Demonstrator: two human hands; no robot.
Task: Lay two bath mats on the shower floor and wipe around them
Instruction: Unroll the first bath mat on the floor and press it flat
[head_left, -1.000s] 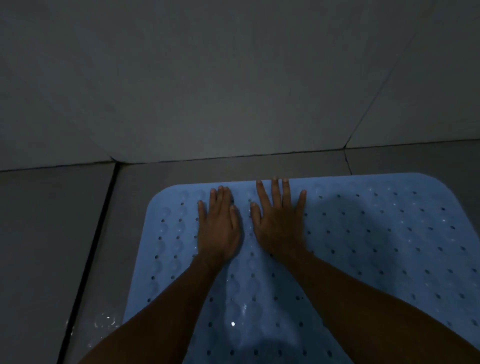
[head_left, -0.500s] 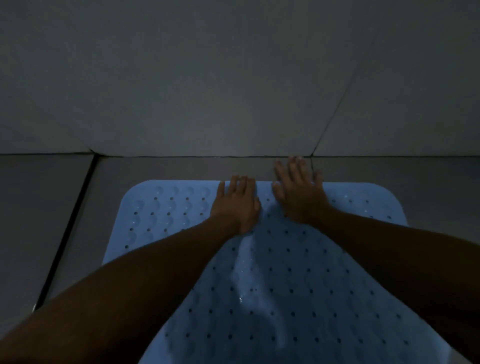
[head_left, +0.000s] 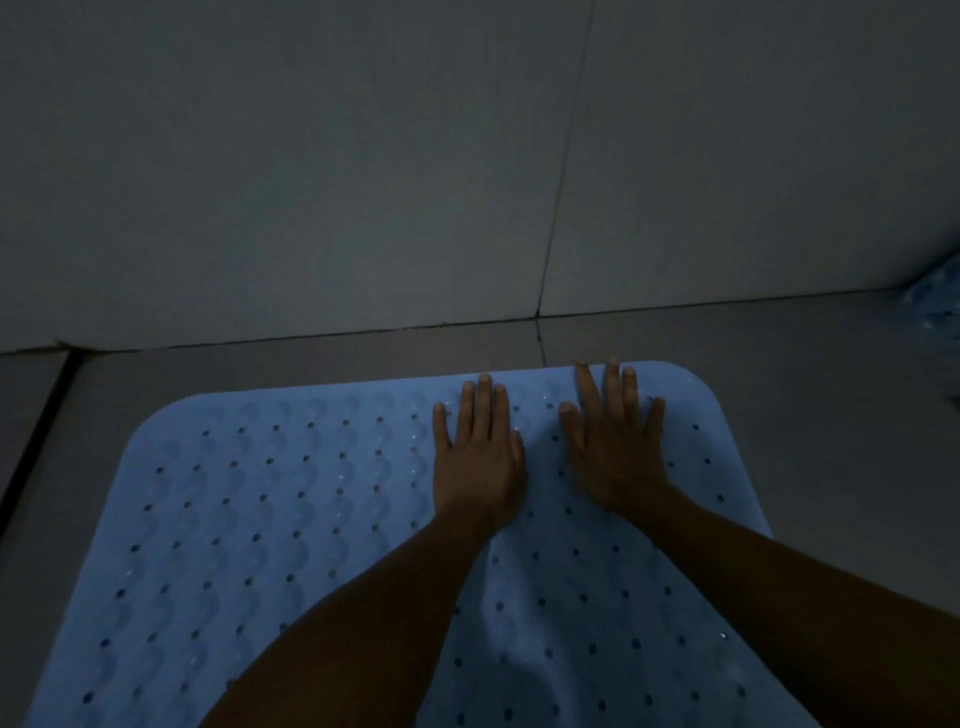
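Pressing flat, fingers spread, left hand (head_left: 475, 462) and right hand (head_left: 615, 452) rest on the seemingly blue bath mat (head_left: 270, 530).

Both hands (head_left: 545, 457) shifted rightward along mat (head_left: 270, 519) far edge.

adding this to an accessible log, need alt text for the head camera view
Two bare hands, left hand and right hand, press flat with straight fingers on the far end of a light blue bath mat dotted with holes, lying on a dim tiled floor. A grey tiled wall rises just beyond, and a bit of a second blue mat shows at the right edge.
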